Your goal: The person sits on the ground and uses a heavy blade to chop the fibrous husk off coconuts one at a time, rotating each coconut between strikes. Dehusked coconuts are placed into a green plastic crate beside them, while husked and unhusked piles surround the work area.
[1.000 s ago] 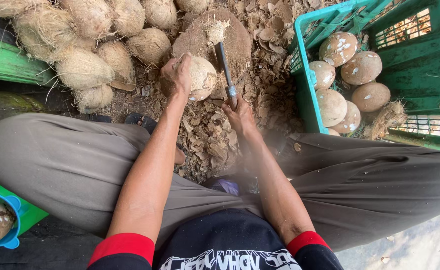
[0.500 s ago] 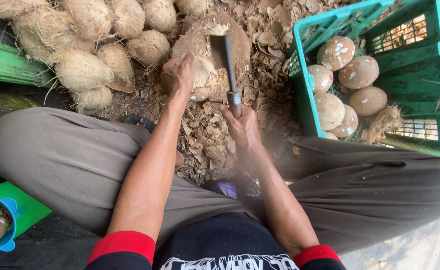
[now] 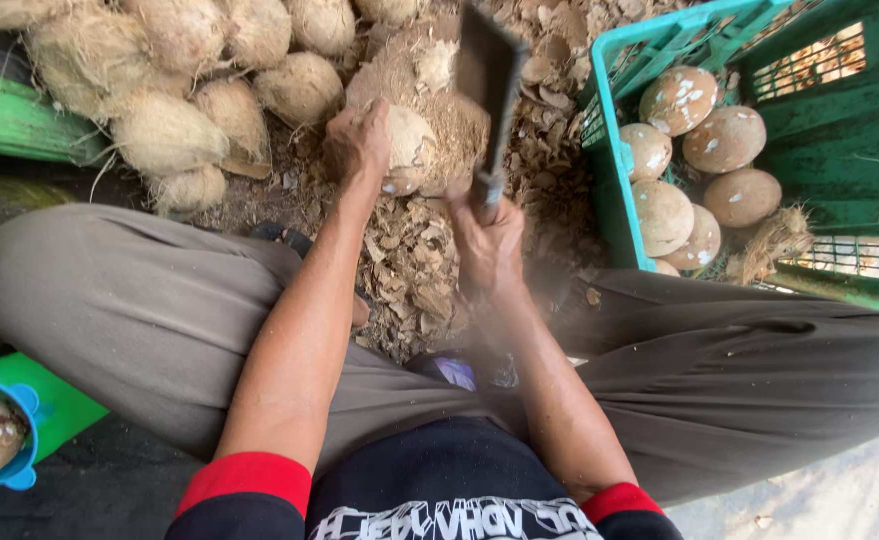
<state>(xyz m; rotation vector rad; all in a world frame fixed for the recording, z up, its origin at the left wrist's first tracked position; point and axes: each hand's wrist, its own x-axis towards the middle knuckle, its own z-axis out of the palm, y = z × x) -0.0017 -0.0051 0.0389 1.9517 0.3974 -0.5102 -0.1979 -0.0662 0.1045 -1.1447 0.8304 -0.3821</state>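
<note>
Near the top centre of the frame, the left hand [image 3: 357, 145] clasps a partly husked coconut [image 3: 407, 150], fingers curled over its far side, pressing it against a worn, fibre-covered chopping block [image 3: 439, 95]. Just to the right, the right hand [image 3: 487, 240] is wrapped tight around the handle of a cleaver [image 3: 489, 80], whose broad dark blade is raised and tilted above the coconut (the blade is blurred, so its edge is hard to make out). Below the block, a heap of husk chips [image 3: 409, 280] lies between the person's knees, which are covered by grey trousers [image 3: 139, 310].

In the upper left of the frame sits a pile of unhusked fibrous coconuts [image 3: 169, 130]. At the upper right, a green plastic crate [image 3: 839, 130] holds several peeled brown coconuts [image 3: 704, 150]. In the lower left corner, a blue bowl [image 3: 9, 465] rests on a green surface.
</note>
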